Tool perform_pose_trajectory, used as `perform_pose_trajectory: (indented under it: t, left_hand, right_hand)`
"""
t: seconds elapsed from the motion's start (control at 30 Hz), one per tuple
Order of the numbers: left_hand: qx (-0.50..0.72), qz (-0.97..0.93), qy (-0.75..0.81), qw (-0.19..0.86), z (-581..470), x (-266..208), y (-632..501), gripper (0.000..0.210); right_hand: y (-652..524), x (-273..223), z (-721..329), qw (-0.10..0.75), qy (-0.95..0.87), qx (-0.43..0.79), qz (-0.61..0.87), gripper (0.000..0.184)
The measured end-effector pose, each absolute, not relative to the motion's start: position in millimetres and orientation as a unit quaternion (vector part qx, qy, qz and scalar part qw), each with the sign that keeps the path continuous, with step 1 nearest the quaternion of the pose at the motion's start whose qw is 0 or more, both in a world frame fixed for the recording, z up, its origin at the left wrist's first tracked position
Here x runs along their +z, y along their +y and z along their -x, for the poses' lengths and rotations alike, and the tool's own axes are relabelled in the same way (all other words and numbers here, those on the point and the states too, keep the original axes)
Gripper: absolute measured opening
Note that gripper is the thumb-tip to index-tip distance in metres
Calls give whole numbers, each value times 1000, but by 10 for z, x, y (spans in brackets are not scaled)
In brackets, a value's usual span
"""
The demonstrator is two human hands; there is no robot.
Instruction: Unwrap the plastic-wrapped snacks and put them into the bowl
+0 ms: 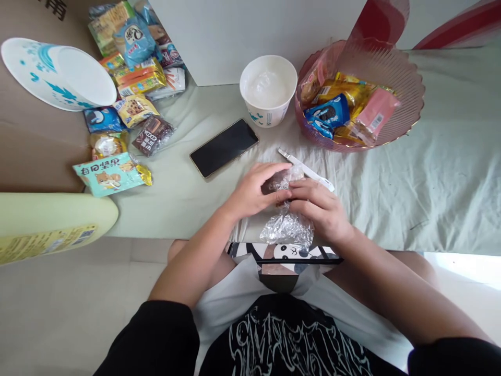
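Note:
Crumpled clear plastic wrap [287,227] is between my two hands, close to the front edge of the cloth-covered surface. My left hand [256,190] curls around its left side, thumb and fingers closed on it. From the right, my right hand [323,206] pinches the same wrap with its fingertips. Something small and brownish shows inside, mostly covered by the fingers. Just beyond my right hand lies a slim white utility knife [313,175] with a metal tip. A black phone [225,147] rests to the far left of my hands, screen up.
A white paper bowl [268,112] stands behind the phone. At the back right is a pink ribbed basin [415,104] holding snack packets. More packets [143,78] are piled at the left, beside a tilted paper bowl [88,78]. A panda-printed item [285,253] lies across my lap.

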State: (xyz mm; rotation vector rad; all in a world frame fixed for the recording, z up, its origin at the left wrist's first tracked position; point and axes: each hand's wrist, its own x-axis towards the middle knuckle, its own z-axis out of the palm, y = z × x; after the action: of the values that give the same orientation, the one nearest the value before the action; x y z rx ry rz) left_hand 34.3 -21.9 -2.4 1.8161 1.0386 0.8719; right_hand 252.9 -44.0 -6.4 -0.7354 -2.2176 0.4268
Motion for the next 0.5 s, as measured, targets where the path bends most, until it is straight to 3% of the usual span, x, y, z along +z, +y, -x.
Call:
perform_pose_trajectory:
  t: [0.13,0.27,0.5]
  left_hand:
    - [362,-723,440,390,-265,-5,-206,22]
    - [429,-661,488,377,-315,-19,-217,23]
    - [648,-290,559,428,-314,54,-77,15]
  right_hand:
    - [-429,-42,-2563,369,-861,172,303,19]
    - [-471,13,-2590,319,-842,149,407,19]
    - [-354,-24,-2692,363,-842,116,382,16]
